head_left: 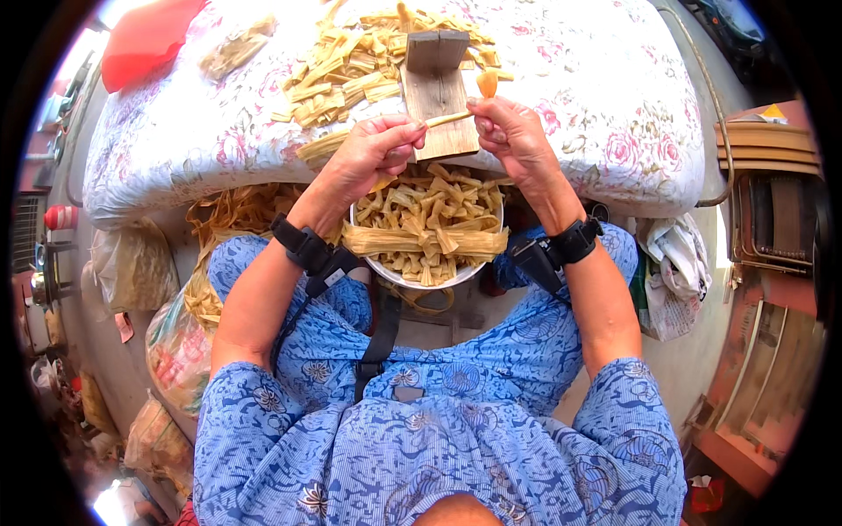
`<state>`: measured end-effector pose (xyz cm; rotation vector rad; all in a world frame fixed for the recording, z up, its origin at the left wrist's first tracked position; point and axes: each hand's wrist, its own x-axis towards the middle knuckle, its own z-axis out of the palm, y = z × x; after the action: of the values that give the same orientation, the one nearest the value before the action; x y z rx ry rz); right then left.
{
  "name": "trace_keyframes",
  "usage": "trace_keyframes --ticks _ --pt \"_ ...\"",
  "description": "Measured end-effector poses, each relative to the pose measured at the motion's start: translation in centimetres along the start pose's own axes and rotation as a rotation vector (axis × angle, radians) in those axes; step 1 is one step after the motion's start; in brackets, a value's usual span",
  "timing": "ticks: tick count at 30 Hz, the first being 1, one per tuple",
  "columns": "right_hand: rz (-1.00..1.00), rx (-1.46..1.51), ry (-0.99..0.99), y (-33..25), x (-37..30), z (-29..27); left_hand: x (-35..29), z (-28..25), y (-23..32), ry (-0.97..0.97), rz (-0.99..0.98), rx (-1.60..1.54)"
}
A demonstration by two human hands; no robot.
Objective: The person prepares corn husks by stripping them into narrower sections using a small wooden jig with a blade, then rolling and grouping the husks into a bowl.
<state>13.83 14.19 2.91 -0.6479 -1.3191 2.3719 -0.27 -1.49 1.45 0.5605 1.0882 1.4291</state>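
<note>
My left hand [381, 153] and my right hand [517, 136] are raised over the table's near edge, fingers closed in a pinch. Between them stretches a thin twisted tan strip [449, 118], which looks like dried husk. Behind it lies a wooden board [452, 92] with a grey wooden block [437, 53] standing on it. A small orange piece [488, 83] shows just above my right thumb; I cannot tell if that hand holds it. Below my hands, a white bowl [460, 278] is heaped with knotted tan pieces [430, 206], and a long knotted bundle [425, 240] lies across it.
More husk pieces [351, 57] are piled on the floral-covered table [605, 96]. A red cloth or bag [149, 44] lies at the far left. Loose strips [241, 210] hang by my left knee, near plastic bags [136, 263]. Folded chairs [772, 210] stand at right.
</note>
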Motion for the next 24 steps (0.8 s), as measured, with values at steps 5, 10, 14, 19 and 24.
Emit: trace_keyframes --ticks 5,10,14,19,24 --pt "-0.178 -0.135 0.101 0.0 4.0 -0.2 3.2 -1.1 2.0 0.19 0.163 0.476" --pt "-0.258 -0.36 0.226 2.0 7.3 -1.6 7.6 -2.9 0.8 0.338 0.347 0.777" --pt "-0.383 -0.851 0.302 4.0 7.5 -2.7 8.2 -4.7 -1.4 0.452 0.394 0.773" --pt "-0.285 -0.816 -0.041 0.7 3.0 -1.6 3.9 -2.8 0.5 0.223 0.337 0.645" --pt "-0.337 -1.383 -0.137 -0.7 -1.8 -1.0 1.4 -1.5 -1.3 0.136 0.353 0.76"
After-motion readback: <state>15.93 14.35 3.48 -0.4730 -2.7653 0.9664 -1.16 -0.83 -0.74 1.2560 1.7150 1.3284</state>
